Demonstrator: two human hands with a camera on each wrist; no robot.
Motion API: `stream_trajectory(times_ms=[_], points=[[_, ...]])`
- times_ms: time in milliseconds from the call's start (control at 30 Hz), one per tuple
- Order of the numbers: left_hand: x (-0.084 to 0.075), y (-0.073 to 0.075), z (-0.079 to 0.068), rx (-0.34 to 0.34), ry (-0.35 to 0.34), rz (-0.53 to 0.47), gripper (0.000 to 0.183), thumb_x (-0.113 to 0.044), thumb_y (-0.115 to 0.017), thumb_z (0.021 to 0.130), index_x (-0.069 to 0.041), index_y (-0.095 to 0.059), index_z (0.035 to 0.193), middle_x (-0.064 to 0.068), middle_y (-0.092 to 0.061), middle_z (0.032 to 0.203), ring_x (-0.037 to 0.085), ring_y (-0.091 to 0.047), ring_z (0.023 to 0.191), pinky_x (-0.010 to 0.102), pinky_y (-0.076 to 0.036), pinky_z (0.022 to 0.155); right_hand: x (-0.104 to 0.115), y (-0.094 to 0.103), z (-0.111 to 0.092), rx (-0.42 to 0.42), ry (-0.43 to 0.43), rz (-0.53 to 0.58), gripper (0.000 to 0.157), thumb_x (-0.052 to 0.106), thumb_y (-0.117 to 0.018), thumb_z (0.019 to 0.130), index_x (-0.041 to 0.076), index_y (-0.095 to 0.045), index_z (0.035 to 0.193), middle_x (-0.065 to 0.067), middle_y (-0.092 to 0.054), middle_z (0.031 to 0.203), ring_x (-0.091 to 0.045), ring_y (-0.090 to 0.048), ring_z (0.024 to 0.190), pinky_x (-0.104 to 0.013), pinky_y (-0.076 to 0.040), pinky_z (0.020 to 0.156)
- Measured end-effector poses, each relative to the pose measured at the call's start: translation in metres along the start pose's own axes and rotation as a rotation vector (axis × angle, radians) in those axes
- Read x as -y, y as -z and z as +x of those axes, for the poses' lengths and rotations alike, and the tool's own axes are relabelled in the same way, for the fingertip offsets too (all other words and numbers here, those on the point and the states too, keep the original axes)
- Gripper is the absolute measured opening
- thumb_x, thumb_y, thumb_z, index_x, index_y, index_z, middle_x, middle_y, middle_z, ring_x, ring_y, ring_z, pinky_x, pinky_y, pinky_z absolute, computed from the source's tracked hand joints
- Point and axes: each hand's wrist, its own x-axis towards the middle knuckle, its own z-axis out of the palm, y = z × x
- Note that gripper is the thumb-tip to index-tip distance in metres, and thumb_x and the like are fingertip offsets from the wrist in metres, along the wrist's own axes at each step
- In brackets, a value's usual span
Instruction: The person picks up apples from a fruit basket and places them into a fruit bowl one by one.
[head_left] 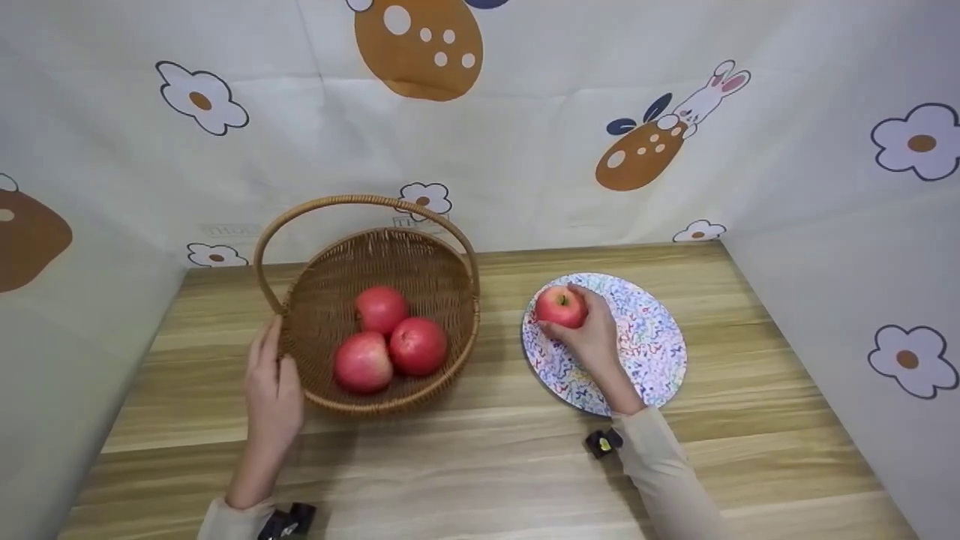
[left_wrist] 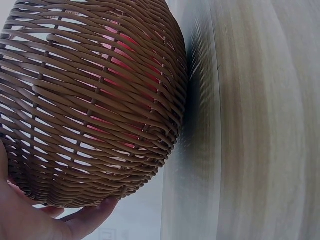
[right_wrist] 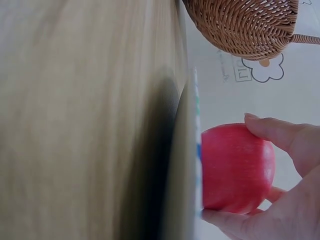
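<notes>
In the head view, my right hand grips a red apple between thumb and fingers at the left part of a round, multicoloured patterned plate. The right wrist view shows this apple low against the plate's edge-on surface, with fingers on both sides of it. My left hand holds the left side of a brown wicker basket below the handle's foot. Seen from the left wrist, fingers lie along the woven wall. Three red apples sit together inside the basket.
The basket's tall arched handle rises over its back. Basket and plate stand side by side on a wood-grain table. A pale printed cloth hangs behind and along both sides.
</notes>
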Motion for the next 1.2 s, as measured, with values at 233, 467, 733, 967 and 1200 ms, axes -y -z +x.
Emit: stream_trajectory(times_ms=[233, 467, 733, 967, 1200], points=[[0.001, -0.001, 0.000, 0.001, 0.005, 0.009, 0.054, 0.007, -0.041, 0.099, 0.012, -0.044, 0.153, 0.035, -0.040, 0.159, 0.053, -0.032, 0.150, 0.064, -0.023, 0.127, -0.002, -0.002, 0.000, -0.009, 0.076, -0.010, 0.073, 0.004, -0.091, 0.074, -0.010, -0.059, 0.138, -0.032, -0.060, 0.136, -0.047, -0.056, 0.129, -0.057, -0.045, 0.113], [0.001, -0.002, 0.000, -0.005, -0.003, 0.012, 0.054, 0.006, -0.041, 0.099, 0.012, -0.045, 0.153, 0.035, -0.041, 0.158, 0.054, -0.034, 0.149, 0.065, -0.024, 0.126, -0.001, -0.001, 0.000, -0.009, 0.070, -0.008, 0.076, 0.007, -0.092, 0.076, -0.010, -0.056, 0.140, -0.033, -0.058, 0.139, -0.048, -0.053, 0.131, -0.058, -0.042, 0.116], [0.001, -0.001, 0.000, -0.004, 0.001, 0.010, 0.054, 0.006, -0.041, 0.099, 0.012, -0.044, 0.153, 0.034, -0.040, 0.159, 0.053, -0.032, 0.150, 0.065, -0.023, 0.127, 0.004, 0.005, 0.001, -0.005, 0.047, -0.005, 0.075, 0.008, -0.091, 0.079, -0.010, -0.055, 0.142, -0.034, -0.055, 0.143, -0.049, -0.052, 0.132, -0.058, -0.043, 0.116], [0.002, -0.002, 0.000, -0.009, -0.012, 0.003, 0.054, 0.006, -0.042, 0.098, 0.013, -0.045, 0.152, 0.036, -0.040, 0.158, 0.055, -0.033, 0.150, 0.065, -0.023, 0.127, 0.007, 0.010, 0.002, -0.016, 0.076, -0.018, 0.073, 0.008, -0.091, 0.079, -0.010, -0.056, 0.141, -0.034, -0.054, 0.144, -0.050, -0.051, 0.131, -0.061, -0.042, 0.115], [0.003, -0.002, 0.000, -0.015, -0.014, 0.006, 0.054, 0.007, -0.042, 0.098, 0.013, -0.046, 0.151, 0.037, -0.042, 0.156, 0.055, -0.034, 0.148, 0.065, -0.025, 0.126, 0.012, 0.014, 0.000, -0.013, 0.081, -0.001, 0.074, 0.009, -0.090, 0.082, -0.010, -0.054, 0.143, -0.033, -0.052, 0.147, -0.052, -0.047, 0.137, -0.061, -0.038, 0.119]])
